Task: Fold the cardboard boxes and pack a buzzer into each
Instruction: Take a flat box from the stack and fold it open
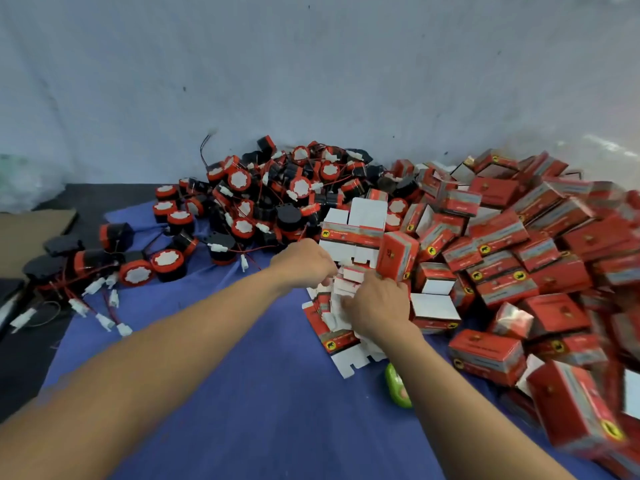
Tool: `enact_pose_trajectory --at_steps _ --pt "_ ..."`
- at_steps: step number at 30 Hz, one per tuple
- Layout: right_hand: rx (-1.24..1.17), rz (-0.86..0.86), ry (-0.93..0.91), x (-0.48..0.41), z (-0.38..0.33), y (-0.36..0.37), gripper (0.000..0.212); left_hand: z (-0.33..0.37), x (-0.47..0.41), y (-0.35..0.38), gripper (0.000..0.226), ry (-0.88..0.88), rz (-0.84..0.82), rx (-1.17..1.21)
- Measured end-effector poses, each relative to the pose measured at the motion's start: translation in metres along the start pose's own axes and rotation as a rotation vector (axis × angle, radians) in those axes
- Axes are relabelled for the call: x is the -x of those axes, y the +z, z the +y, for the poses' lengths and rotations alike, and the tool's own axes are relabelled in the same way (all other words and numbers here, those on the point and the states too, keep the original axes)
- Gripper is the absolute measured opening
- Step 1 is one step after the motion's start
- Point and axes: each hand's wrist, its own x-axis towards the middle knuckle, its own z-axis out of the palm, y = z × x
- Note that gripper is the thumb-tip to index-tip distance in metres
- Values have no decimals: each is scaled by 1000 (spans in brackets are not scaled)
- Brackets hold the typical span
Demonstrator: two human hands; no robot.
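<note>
**Blue cloth (242, 393) under a pale wall (311, 64): both hands in the flat boxes**

At centre frame the left hand (304, 261) is curled, its fingertips pinching the upper part of a fanned stack of flat boxes (337, 342). The right hand (375, 306) grasps the same stack from its right side. The stack's notched lower edge lies on the cloth, with a green object (396, 386) just beside it. Buzzers (270, 199) are heaped behind at upper centre. Folded boxes (519, 254) crowd the right edge. Open cloth spreads across the lower centre and lower left.
</note>
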Motion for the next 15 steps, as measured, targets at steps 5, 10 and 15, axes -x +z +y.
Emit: enact_pose_trajectory --at_steps 5,10,15 --pt "36 103 -82 16 7 -11 4 -7 7 1 26 55 6 -258" --pt "-107 84 -69 25 10 -24 23 -40 35 -2 28 50 45 -266" --pt "-657 -29 -159 3 -24 -34 36 -57 50 -14 32 59 153 -2"
